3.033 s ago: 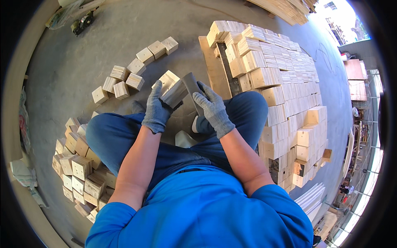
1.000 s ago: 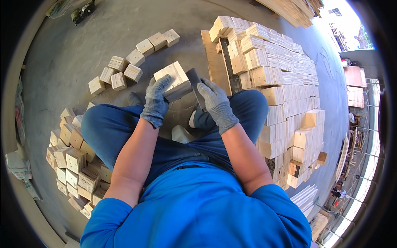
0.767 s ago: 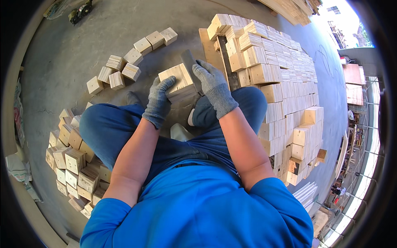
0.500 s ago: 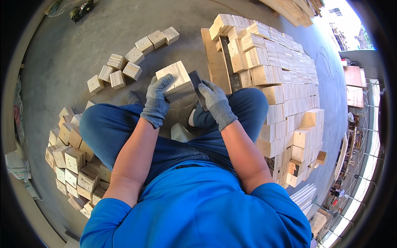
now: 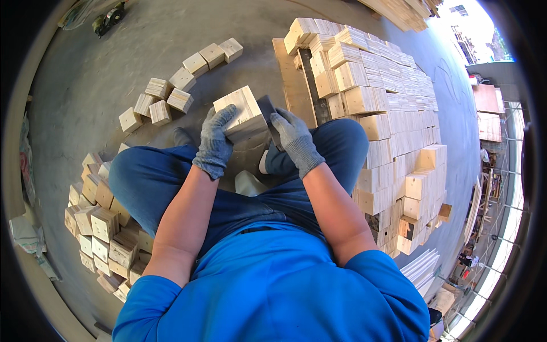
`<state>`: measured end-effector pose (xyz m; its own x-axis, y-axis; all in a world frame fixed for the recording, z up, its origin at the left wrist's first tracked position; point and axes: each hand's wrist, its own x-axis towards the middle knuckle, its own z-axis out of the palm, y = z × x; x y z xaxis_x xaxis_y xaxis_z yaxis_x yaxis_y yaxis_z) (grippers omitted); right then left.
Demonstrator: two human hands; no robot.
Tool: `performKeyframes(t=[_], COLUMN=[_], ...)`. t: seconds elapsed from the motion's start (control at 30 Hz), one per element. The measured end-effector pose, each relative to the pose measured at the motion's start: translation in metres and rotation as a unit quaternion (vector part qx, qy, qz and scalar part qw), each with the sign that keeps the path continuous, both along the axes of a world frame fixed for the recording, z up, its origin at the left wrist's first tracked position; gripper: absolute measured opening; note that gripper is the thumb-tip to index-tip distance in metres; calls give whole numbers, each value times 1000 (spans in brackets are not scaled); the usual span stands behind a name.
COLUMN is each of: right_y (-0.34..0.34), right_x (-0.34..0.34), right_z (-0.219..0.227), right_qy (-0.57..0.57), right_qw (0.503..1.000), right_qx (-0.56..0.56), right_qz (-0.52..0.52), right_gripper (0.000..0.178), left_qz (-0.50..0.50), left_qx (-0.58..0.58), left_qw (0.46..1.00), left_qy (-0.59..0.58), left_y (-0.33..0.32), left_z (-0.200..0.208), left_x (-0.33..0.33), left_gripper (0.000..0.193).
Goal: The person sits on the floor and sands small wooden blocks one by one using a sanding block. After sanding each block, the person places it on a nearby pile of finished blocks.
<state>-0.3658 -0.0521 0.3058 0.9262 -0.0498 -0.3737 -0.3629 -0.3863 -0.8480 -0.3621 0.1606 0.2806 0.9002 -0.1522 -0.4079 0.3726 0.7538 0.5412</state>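
Note:
Between my knees I hold up a pale wooden block (image 5: 242, 108) with visible layered grain. My left hand (image 5: 215, 139), in a grey knit glove, is closed on the block's left side, the thumb over its top. My right hand (image 5: 293, 137), gloved alike, is closed on a dark flat sheet (image 5: 269, 117) that looks like sandpaper. The sheet stands upright against or very near the block's right face; exact contact cannot be made out. The fingers behind the sheet and under the block are hidden.
Several loose blocks (image 5: 182, 80) lie in a curved row on the concrete floor ahead. A heap of blocks (image 5: 105, 222) sits by my left knee. At my right, a large stack of blocks (image 5: 382, 114) rests beside a wooden board (image 5: 293, 80). Thin white strips (image 5: 420, 271) lie behind it.
The view has shifted very slightly. Both hands keep their grips on the block and the dark sheet, with hardly any visible movement.

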Motion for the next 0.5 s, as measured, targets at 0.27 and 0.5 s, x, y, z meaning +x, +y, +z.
performKeyframes(t=[0.27, 0.5], right_y=[-5, 9], right_x=[-9, -22], right_z=[24, 30], right_qy=[-45, -147], right_qw=[999, 986], right_qx=[24, 76], right_qz=[-9, 34], right_gripper=[51, 53], left_qz=[7, -14], left_qx=[-16, -48], left_qw=[999, 997], left_qy=[45, 57], left_y=[5, 10], left_z=[2, -4], left_x=[2, 3], left_gripper=[53, 58])
